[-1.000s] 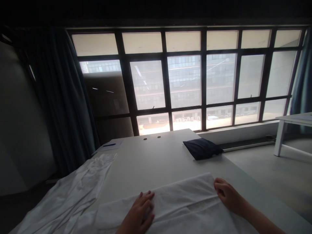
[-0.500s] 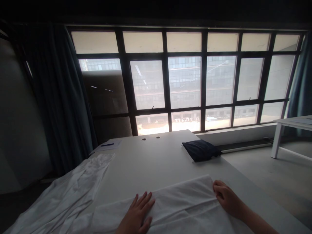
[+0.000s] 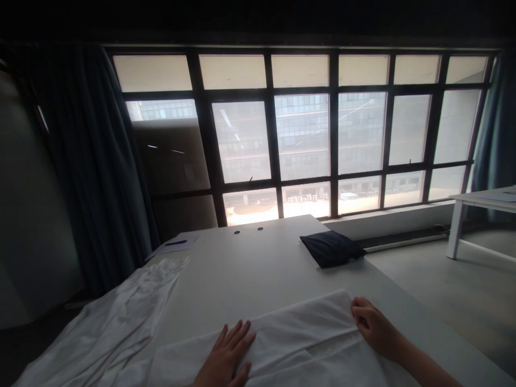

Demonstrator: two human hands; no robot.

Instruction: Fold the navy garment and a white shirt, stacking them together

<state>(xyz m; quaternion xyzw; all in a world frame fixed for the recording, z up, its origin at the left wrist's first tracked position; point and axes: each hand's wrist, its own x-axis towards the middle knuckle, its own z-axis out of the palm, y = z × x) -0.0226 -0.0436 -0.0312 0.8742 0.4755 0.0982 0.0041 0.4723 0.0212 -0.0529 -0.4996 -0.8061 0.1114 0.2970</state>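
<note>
A white cloth (image 3: pixel 298 336) lies folded across the near part of the white table (image 3: pixel 242 279). My left hand (image 3: pixel 229 355) rests on it with fingers spread, pressing it flat. At the cloth's right end, my right hand (image 3: pixel 373 325) has its fingers closed on the far right corner. A crease runs through the cloth between the two hands. More white fabric (image 3: pixel 121 317) lies crumpled along the table's left side.
A dark folded cloth (image 3: pixel 332 248) lies near the table's right edge. At the far left are paper and a pen (image 3: pixel 176 242). Two round holes show near the far edge. Another white table (image 3: pixel 457 226) stands at the right, windows behind.
The view has shifted very slightly. Both hands and the cloth keep nearly the same places.
</note>
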